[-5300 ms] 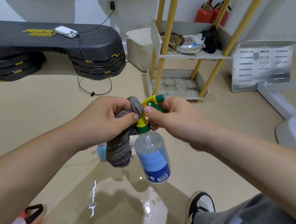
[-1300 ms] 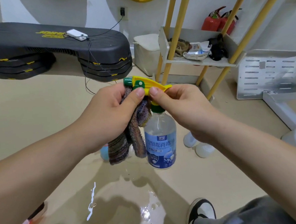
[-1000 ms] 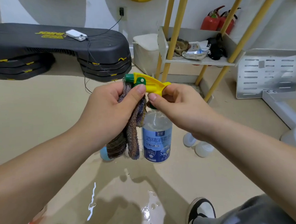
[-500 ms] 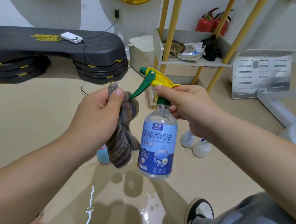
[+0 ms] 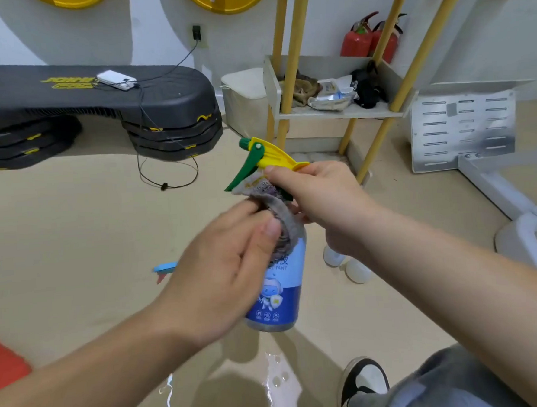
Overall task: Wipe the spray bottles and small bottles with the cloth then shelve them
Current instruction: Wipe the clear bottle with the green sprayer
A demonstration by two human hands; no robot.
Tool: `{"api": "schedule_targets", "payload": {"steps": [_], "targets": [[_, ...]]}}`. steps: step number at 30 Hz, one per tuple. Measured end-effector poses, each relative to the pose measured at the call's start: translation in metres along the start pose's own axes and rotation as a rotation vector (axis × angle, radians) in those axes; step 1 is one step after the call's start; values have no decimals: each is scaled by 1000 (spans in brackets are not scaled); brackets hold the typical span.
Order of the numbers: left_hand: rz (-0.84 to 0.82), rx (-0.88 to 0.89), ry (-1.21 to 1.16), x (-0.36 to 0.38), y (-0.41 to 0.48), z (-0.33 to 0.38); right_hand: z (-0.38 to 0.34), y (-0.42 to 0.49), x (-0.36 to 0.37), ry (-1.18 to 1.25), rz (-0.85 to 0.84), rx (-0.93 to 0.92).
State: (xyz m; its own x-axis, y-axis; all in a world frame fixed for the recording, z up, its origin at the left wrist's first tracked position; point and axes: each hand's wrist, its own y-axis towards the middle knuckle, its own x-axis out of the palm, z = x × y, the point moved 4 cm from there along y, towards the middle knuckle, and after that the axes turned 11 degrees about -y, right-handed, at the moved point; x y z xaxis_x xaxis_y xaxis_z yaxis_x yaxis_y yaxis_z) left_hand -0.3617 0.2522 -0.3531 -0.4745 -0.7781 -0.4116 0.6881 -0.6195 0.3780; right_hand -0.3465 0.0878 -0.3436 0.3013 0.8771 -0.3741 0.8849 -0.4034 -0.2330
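Fingers of the right hand curl round the neck of the bottle, just under its yellow sprayer head, with the index fingertip touching the head's underside. The bottle hangs nearly upright in the air above the floor, between both hands. Its green trigger points down and to the left, clear of the fingers. The left hand, blurred, pinches the cloth between thumb and fingers and presses it against the bottle's shoulder and neck. A corner of the cloth lies just beside the trigger. Below the cloth the blue label shows. Two small bottles lie on the floor near the shelf.
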Motion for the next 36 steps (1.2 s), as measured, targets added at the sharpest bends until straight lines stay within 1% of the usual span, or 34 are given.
{"api": "schedule_targets", "payload": {"steps": [2,3,4,5,7,9,10,13,15,17,19,20,21,22,23,24,25,26,27,28,29,31,32,34,35,36], "targets": [[201,-77,-106,-8,4,-8,-1,-2,1,-30,-1,-26],[275,-170,-186,-10,5,-15,-2,-3,3,-37,-7,-39],[320,-277,-261,-10,5,-21,-5,-5,4,-36,-19,-55],[331,-371,-337,-8,5,-27,-7,-7,6,-29,-39,-76],[298,-526,-515,0,5,-35,-13,-11,10,0,-87,-139],[225,-613,-720,6,5,-39,-16,-15,11,36,-107,-181],[180,-647,-772,7,6,-40,-15,-16,10,61,-104,-179],[49,-831,-824,8,5,-48,-11,-16,4,151,-110,-108],[27,-937,-858,9,-3,-55,-11,-14,0,133,-85,-68],[-2,-989,-868,14,-13,-63,-9,-10,-3,128,-38,-28],[19,-1027,-835,18,-16,-70,-5,-5,-4,169,0,13],[60,-1041,-770,18,-15,-70,-3,-4,-3,193,16,33],[123,-1023,-654,16,-11,-66,-1,-3,-2,213,27,51],[190,-933,-506,13,-5,-58,1,-3,1,230,29,64],[226,-754,-338,11,1,-46,3,-4,5,240,22,70],[213,-541,-141,11,5,-33,3,-6,9,242,7,69],[182,-372,51,13,6,-23,3,-9,13,242,-13,63],[171,-268,186,13,4,-19,2,-12,17,239,-33,51],[176,-212,231,11,3,-18,1,-14,19,228,-40,34],[189,-193,192,9,3,-22,-2,-14,18,205,-33,16],[196,-206,99,7,1,-28,-5,-14,14,174,-19,0],[205,-288,-127,6,-6,-40,-13,-10,3,159,28,-12],[192,-357,-224,9,-13,-45,-15,-7,-4,190,64,1],[151,-557,-375,22,-31,-56,-15,-1,-17,267,149,38],[149,-627,-418,27,-37,-58,-13,1,-21,285,179,55],[156,-660,-432,30,-39,-59,-12,2,-24,299,194,71]]}}
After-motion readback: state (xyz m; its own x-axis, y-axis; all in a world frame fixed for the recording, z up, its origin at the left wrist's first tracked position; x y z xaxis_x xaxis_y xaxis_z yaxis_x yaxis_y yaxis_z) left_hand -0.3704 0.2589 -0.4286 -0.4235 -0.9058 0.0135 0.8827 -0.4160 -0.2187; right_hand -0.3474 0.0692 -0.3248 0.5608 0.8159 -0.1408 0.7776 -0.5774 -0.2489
